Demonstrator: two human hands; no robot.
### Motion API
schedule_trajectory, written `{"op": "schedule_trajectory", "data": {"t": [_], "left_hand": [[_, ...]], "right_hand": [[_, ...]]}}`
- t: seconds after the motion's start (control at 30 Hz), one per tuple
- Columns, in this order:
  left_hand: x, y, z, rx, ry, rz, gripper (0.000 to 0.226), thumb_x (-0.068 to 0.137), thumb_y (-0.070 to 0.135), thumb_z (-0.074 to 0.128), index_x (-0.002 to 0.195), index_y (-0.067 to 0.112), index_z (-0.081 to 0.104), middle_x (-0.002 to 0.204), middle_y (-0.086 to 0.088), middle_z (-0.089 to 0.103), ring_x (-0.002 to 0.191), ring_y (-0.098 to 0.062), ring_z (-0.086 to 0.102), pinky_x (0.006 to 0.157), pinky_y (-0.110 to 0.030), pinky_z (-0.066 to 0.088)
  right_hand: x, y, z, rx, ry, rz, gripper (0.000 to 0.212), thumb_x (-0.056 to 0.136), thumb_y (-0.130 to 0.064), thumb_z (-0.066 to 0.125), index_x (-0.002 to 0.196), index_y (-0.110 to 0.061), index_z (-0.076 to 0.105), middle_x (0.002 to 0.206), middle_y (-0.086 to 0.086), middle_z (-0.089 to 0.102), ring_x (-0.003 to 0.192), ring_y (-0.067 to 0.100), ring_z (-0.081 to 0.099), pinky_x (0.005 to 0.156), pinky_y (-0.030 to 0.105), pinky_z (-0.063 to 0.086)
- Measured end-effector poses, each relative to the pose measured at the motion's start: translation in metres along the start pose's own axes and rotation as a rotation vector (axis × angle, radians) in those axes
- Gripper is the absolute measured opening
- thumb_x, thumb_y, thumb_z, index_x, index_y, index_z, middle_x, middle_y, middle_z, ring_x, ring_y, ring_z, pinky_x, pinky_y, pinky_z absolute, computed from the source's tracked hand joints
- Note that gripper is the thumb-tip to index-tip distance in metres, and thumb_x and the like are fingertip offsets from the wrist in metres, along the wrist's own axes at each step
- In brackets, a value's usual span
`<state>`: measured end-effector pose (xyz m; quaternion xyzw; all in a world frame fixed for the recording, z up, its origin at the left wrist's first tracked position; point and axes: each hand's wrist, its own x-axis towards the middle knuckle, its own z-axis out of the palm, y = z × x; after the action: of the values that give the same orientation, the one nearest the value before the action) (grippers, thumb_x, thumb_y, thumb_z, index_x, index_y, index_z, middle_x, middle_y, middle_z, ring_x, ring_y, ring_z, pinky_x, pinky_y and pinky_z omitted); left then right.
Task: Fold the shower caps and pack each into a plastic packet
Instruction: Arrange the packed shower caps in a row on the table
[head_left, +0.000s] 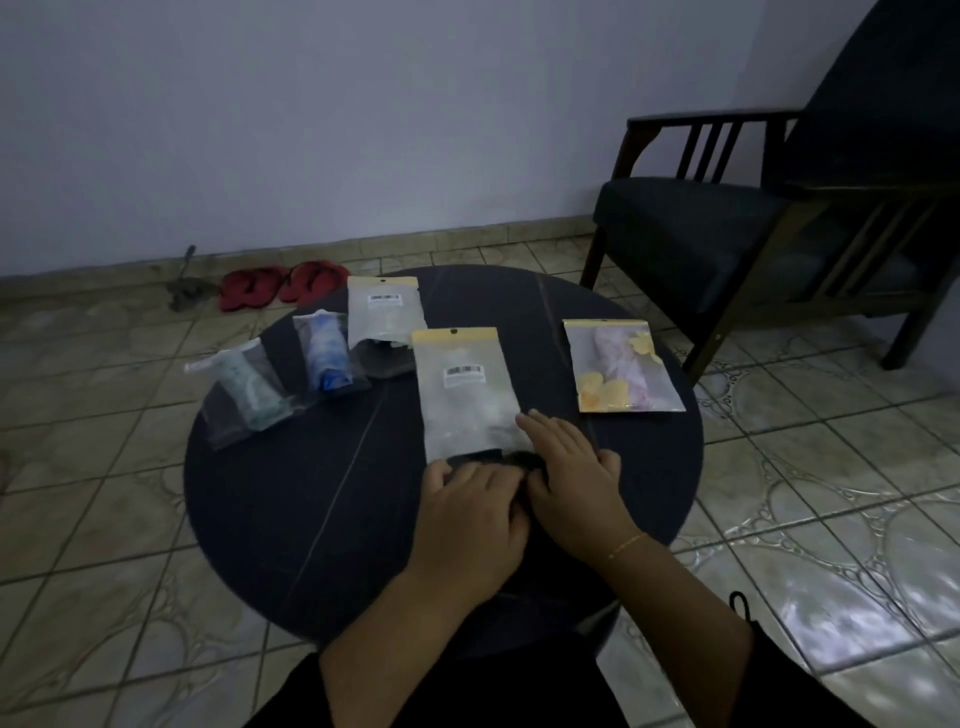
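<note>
A frosted plastic packet (465, 395) with a yellow header and a barcode lies in the middle of the round dark table (311, 519), its open end toward me. A dark shower cap (493, 460) sticks out of that open end. My left hand (472, 504) grips the cap with curled fingers at the packet's mouth. Beside it, my right hand (569, 467) lies flat with straight fingers on the packet's lower right corner. The part of the cap under my hands is hidden.
Other packets lie on the table: one with a teal cap (244, 395), one with a blue cap (327, 353), a frosted one (384, 317) and a flowered one with a pink cap (623, 366). A dark armchair (753, 218) stands at the right; red slippers (280, 283) are on the floor.
</note>
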<state>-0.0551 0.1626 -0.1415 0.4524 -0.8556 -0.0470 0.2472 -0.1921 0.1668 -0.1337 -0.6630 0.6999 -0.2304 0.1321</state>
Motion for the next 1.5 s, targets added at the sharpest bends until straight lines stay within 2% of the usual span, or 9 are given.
{"op": "schedule_trajectory", "data": {"t": [0.27, 0.47, 0.63, 0.77, 0.93, 1.03, 1.17, 1.27, 1.5], "left_hand": [[0.001, -0.022, -0.042, -0.344, 0.131, 0.011, 0.031, 0.081, 0.023, 0.051, 0.109, 0.021, 0.064, 0.110, 0.008, 0.057, 0.098, -0.003, 0.052, 0.086, -0.021, 0.045], [0.027, -0.041, -0.040, -0.079, -0.342, -0.044, 0.076, 0.084, 0.039, 0.063, 0.148, 0.030, 0.024, 0.159, 0.011, 0.008, 0.142, -0.011, 0.018, 0.113, -0.033, 0.019], [0.036, -0.034, -0.018, 0.038, -0.116, 0.006, 0.045, 0.090, 0.025, 0.055, 0.134, 0.023, 0.051, 0.142, 0.003, 0.048, 0.126, -0.017, 0.048, 0.099, -0.033, 0.037], [0.035, -0.037, -0.012, 0.040, 0.001, 0.063, 0.031, 0.073, 0.019, 0.060, 0.103, 0.016, 0.071, 0.100, -0.003, 0.072, 0.082, -0.026, 0.069, 0.065, -0.036, 0.056], [0.031, -0.042, -0.020, -0.078, -0.154, -0.005, 0.047, 0.083, 0.028, 0.066, 0.129, 0.029, 0.055, 0.134, 0.015, 0.050, 0.117, -0.008, 0.050, 0.091, -0.028, 0.043], [0.028, -0.055, -0.037, -0.347, -0.342, -0.096, 0.042, 0.084, 0.020, 0.063, 0.123, 0.032, 0.056, 0.131, 0.024, 0.038, 0.118, 0.005, 0.041, 0.094, -0.013, 0.034], [0.020, -0.084, -0.046, -0.328, -0.367, -0.129, 0.047, 0.085, -0.007, 0.046, 0.112, 0.026, 0.068, 0.131, 0.019, 0.047, 0.120, 0.003, 0.043, 0.089, 0.006, 0.022], [0.018, -0.092, -0.047, -0.320, -0.398, -0.125, 0.038, 0.090, 0.001, 0.055, 0.117, 0.026, 0.066, 0.127, 0.023, 0.048, 0.116, 0.009, 0.042, 0.086, 0.010, 0.022], [0.017, -0.086, -0.033, -0.462, -0.252, -0.228, 0.013, 0.085, 0.032, 0.067, 0.096, 0.038, 0.069, 0.107, 0.027, 0.055, 0.101, 0.014, 0.050, 0.092, -0.012, 0.035]], "right_hand": [[-0.005, 0.005, -0.017, 0.075, 0.003, -0.120, 0.048, 0.085, -0.033, 0.038, 0.131, -0.033, 0.051, 0.139, -0.015, 0.046, 0.134, 0.004, 0.029, 0.093, 0.029, 0.018], [0.002, 0.000, -0.019, 0.000, -0.141, -0.139, 0.065, 0.085, -0.027, 0.054, 0.145, -0.030, 0.028, 0.149, -0.011, 0.031, 0.137, 0.005, 0.025, 0.102, 0.031, 0.018], [0.001, 0.006, -0.014, 0.092, -0.176, -0.118, 0.065, 0.080, -0.034, 0.044, 0.143, -0.032, 0.030, 0.144, -0.012, 0.038, 0.127, 0.005, 0.037, 0.095, 0.025, 0.018], [0.000, 0.010, -0.019, 0.140, -0.230, -0.098, 0.069, 0.075, -0.036, 0.035, 0.144, -0.035, 0.029, 0.147, -0.013, 0.035, 0.120, 0.002, 0.035, 0.099, 0.020, 0.014], [-0.001, 0.021, -0.023, 0.182, -0.274, -0.147, 0.060, 0.086, -0.005, 0.042, 0.138, -0.033, 0.040, 0.152, -0.015, 0.028, 0.143, 0.004, 0.016, 0.113, 0.026, 0.009], [0.001, 0.029, -0.025, 0.166, -0.301, -0.159, 0.065, 0.083, 0.008, 0.040, 0.135, -0.031, 0.045, 0.152, -0.014, 0.028, 0.144, 0.004, 0.014, 0.119, 0.038, 0.013], [0.003, 0.034, -0.026, 0.175, -0.293, -0.160, 0.050, 0.092, -0.001, 0.047, 0.131, -0.032, 0.049, 0.150, -0.015, 0.032, 0.142, 0.003, 0.017, 0.118, 0.042, 0.018], [0.003, 0.033, -0.026, 0.159, -0.301, -0.162, 0.042, 0.090, -0.014, 0.059, 0.127, -0.030, 0.051, 0.150, -0.013, 0.033, 0.142, 0.006, 0.020, 0.118, 0.041, 0.020], [0.005, 0.029, -0.020, 0.313, -0.206, -0.013, 0.023, 0.092, -0.033, 0.054, 0.113, -0.025, 0.059, 0.135, -0.016, 0.052, 0.123, 0.007, 0.049, 0.105, 0.024, 0.035]]}}
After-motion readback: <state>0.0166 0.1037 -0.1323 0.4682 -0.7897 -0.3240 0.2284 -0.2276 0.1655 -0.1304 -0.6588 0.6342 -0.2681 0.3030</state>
